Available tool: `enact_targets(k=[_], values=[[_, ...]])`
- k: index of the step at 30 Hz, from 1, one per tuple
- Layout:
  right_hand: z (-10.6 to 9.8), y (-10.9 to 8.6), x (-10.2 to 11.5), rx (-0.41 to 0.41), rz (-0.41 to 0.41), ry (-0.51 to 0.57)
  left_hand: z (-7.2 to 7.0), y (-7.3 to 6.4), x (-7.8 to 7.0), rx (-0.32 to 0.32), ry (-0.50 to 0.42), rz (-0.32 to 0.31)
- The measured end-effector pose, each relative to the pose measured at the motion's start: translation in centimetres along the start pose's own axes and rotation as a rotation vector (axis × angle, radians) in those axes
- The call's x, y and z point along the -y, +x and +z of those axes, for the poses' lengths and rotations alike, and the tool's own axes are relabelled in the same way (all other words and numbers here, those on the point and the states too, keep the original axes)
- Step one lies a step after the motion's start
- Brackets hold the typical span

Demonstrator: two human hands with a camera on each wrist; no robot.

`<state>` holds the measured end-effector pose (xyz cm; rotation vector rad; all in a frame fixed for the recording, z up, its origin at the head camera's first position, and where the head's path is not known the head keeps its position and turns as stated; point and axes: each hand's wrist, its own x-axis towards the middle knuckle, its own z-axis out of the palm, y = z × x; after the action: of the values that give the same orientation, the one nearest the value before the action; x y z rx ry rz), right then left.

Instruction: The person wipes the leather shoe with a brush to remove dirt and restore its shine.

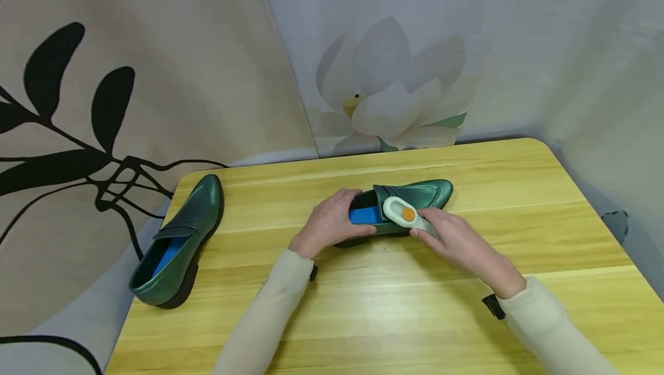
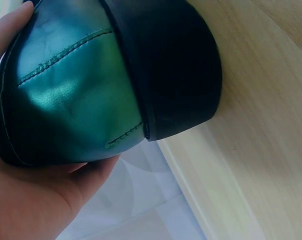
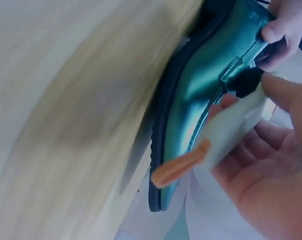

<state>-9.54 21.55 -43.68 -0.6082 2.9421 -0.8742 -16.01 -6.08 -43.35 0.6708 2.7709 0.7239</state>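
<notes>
A green loafer (image 1: 422, 193) with a blue insole lies on the wooden table, toe pointing right. My left hand (image 1: 329, 222) grips it at the heel end; in the left wrist view its heel (image 2: 176, 70) is dark and blocky. In my right hand (image 1: 461, 242) is a small off-white hand tool (image 3: 236, 127) with an orange part (image 3: 181, 164). I cannot tell its exact kind. In the head view, the tool's rounded end lies over the near side of the loafer, by the strap. Whether it touches the leather is unclear.
Another green loafer (image 1: 204, 208) stands at the table's left edge, toe pointing away. The wooden table (image 1: 363, 306) has a rounded far right corner. Behind it hangs cloth printed with a pale flower (image 1: 394, 93) and dark leaves (image 1: 54, 69).
</notes>
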Motion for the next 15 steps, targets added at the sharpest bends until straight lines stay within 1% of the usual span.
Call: enact_targets(k=[2,6,9,11,15], values=[[0.2,0.3,0.0,-0.024,0.005,0.008,0.0,0.0,0.1,0.002,-0.001,0.000],[0.2,1.6,0.3,-0.061,0.050,0.027,0.2,0.0,0.1,0.007,-0.001,0.000],[0.2,1.8,0.5,-0.051,0.067,0.009,0.4,0.0,0.0,0.010,-0.004,0.000],[0.2,1.4,0.4,-0.040,0.053,-0.017,0.3,0.0,0.0,0.012,0.000,0.003],[0.2,0.3,0.3,-0.005,-0.026,-0.058,-0.1,-0.1,0.0,0.002,0.006,0.002]])
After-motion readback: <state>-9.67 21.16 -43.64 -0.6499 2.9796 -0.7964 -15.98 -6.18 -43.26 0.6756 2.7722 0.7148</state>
